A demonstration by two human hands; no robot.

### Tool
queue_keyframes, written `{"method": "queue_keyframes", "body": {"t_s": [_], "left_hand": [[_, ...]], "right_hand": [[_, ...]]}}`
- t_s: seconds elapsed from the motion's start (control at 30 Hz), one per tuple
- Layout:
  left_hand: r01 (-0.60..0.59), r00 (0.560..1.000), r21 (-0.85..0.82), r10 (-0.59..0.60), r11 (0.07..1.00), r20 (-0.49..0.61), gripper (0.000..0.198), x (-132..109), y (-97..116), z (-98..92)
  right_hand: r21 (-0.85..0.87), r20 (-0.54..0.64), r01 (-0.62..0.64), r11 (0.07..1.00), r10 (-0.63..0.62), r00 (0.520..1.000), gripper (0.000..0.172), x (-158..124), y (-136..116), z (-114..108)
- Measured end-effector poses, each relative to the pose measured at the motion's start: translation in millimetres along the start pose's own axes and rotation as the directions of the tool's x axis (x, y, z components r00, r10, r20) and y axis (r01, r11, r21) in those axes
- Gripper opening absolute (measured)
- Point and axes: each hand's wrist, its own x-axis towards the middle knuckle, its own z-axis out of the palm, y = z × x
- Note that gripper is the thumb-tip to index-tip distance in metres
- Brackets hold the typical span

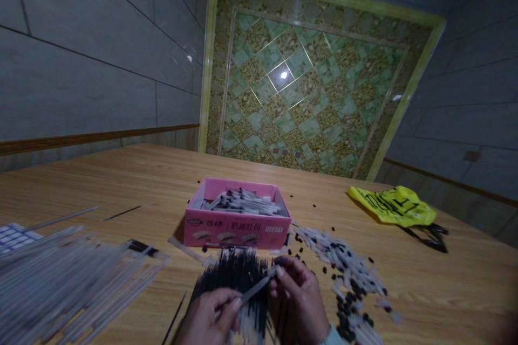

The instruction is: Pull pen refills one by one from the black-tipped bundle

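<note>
A whitish translucent pen (258,287) slants between my two hands. My left hand (210,314) is closed round its lower end, thumb and fingers pinched together. At the upper end, the fingertips of my right hand (301,292) pinch the pen's tip; any small part there is too blurred to make out. Beneath and between the hands lies a thick bundle of thin black-ended sticks (230,272), like pen refills. Just beyond, a pink box (237,233) holds many whitish pens with dark ends (246,202).
Long translucent tubes (68,275) lie in a heap at left, near a blue-checked white sheet (16,238). Whitish caps (343,253) and small black plugs (350,307) are scattered at right. A yellow bag (394,206) lies farther back on the wooden table (141,172).
</note>
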Motion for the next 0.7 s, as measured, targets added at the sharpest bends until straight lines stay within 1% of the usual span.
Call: {"method": "queue_keyframes", "body": {"t_s": [0.1,0.27,0.37,0.5,0.6,0.7], "left_hand": [[-0.003,1.0,0.078,0.002,0.997,0.022,0.02,0.3,0.9,-2.5],[-0.013,0.991,0.151,-0.007,0.989,0.131,0.027,1.7,3.8,-7.6],[-0.012,0.989,0.181,-0.014,0.983,0.146,0.029,3.6,3.0,-9.3],[-0.023,0.99,0.247,-0.012,0.969,0.141,0.027,4.7,3.0,-11.8],[-0.067,0.992,0.315,0.028,0.947,0.127,0.025,4.3,4.7,-14.4],[-0.162,0.986,0.395,0.132,0.904,0.102,0.021,3.4,5.1,-16.7]], "right_hand": [[-0.021,0.061,-0.018,1.0,0.019,0.998,0.028,3.5,1.9,-6.8],[-0.148,0.114,0.012,0.989,0.005,0.993,0.027,6.4,10.4,-17.1],[-0.198,0.153,0.028,0.98,0.002,0.988,0.025,5.7,12.3,-17.0],[-0.208,0.192,0.041,0.977,0.0,0.981,0.023,5.4,8.0,-12.2],[-0.21,0.201,0.047,0.976,-0.004,0.98,0.024,4.5,5.2,-9.3],[-0.176,0.175,0.016,0.984,0.016,0.984,0.027,1.4,5.4,-7.3]]}}
